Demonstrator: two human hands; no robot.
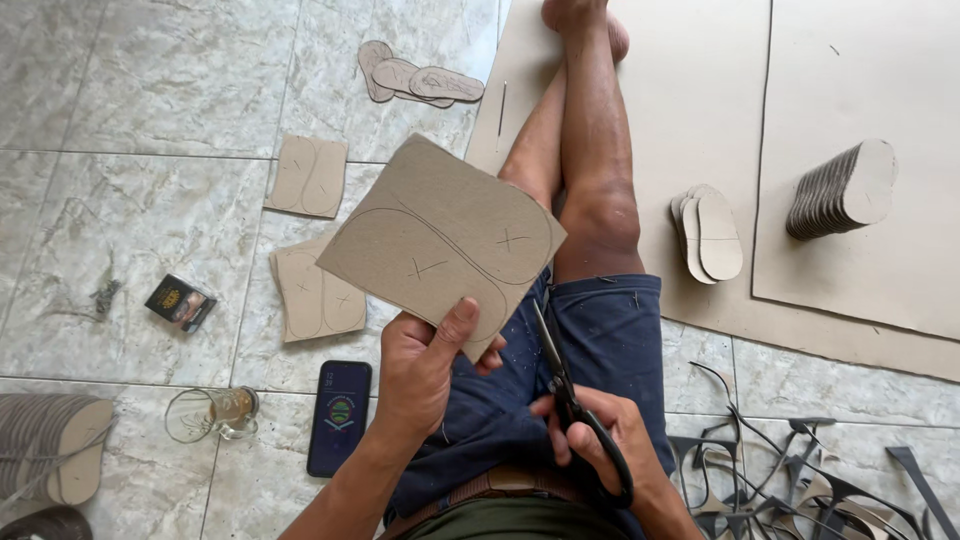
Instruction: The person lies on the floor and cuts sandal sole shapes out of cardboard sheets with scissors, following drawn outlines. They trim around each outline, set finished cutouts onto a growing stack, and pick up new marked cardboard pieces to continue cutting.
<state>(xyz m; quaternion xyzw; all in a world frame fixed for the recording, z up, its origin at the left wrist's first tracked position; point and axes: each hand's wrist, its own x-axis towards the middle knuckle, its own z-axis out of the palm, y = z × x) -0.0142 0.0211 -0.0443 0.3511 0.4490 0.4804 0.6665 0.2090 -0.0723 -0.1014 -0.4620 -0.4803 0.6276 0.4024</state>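
Observation:
My left hand [425,365] grips the near edge of a brown cardboard piece [440,235] marked with two traced sole outlines and pencil crosses, and holds it up above my lap. My right hand [600,440] holds black scissors [565,390] by the handles; the blades point up toward the cardboard's lower right corner and stop just short of it. I sit on the floor in blue shorts, bare legs stretched forward.
Two more traced cardboard pieces [310,178] [318,292] lie on the tiles at left. A phone [340,415], a glass mug [212,412] and a small dark box [180,302] sit nearby. Stacks of cut soles [712,232] [842,190] rest on big cardboard sheets at right. Offcut strips [790,480] pile at lower right.

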